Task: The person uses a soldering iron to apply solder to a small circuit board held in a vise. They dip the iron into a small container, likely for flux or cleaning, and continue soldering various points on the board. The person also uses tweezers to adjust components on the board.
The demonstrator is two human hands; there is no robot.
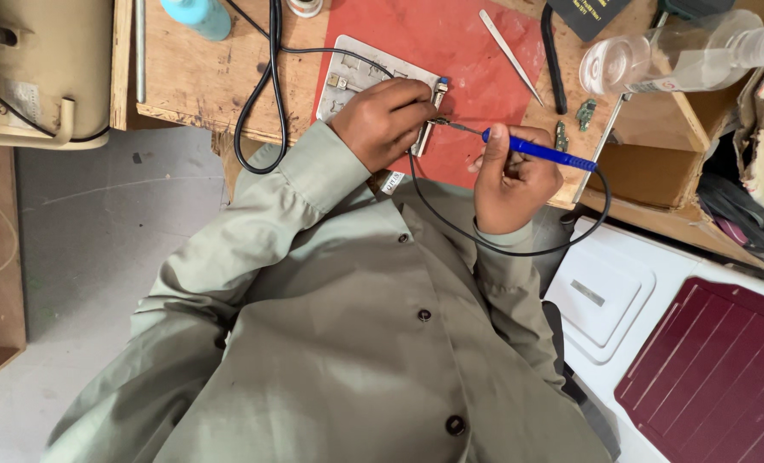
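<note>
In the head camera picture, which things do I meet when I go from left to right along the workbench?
Beige machine → light blue bottle → left hand on a white holder plate → right hand with blue soldering iron → clear plastic bottle.

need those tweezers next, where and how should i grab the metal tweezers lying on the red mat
Grip the tweezers across the two arms near the wider upper-left end, coming straight down from above. They lie flat and diagonal on the red mat, thin point toward the lower right, with bare mat on both long sides. The right hand, nearest them, currently holds the blue soldering iron.
</note>
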